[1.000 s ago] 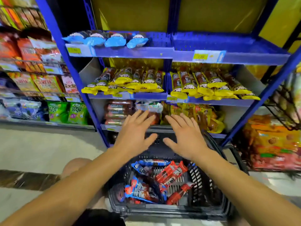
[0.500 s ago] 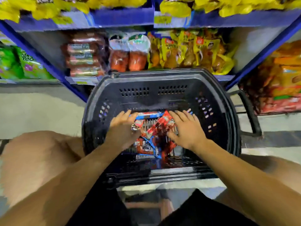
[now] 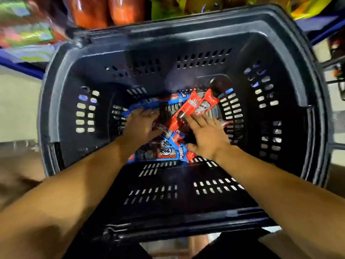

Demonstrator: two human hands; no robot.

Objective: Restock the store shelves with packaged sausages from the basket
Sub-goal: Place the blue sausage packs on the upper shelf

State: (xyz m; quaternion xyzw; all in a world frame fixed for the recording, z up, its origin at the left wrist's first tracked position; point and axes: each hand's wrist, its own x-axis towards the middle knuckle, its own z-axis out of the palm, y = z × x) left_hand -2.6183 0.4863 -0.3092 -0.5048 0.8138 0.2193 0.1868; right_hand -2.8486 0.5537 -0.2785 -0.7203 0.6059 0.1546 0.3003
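Observation:
A black plastic basket (image 3: 56,113) fills the view, with a pile of sausage packs at its bottom. Red packs (image 3: 194,105) lie at the far middle, blue-edged packs (image 3: 164,153) nearer to me. My left hand (image 3: 140,126) is down in the pile, fingers curled onto the blue packs; whether it grips one is unclear. My right hand (image 3: 207,135) lies flat, fingers spread, on the near ends of the red packs, touching them without a closed grip.
The lowest shelf runs along the top edge, with orange-red packs (image 3: 104,10) and yellow packs (image 3: 186,6) on it. A blue shelf post (image 3: 20,66) is at left. A dark wire rack (image 3: 336,62) stands at right. My knees flank the basket.
The camera has tipped down from the shelves to the basket. Both hands dropped from above the rim to the bottom and now rest on the packs.

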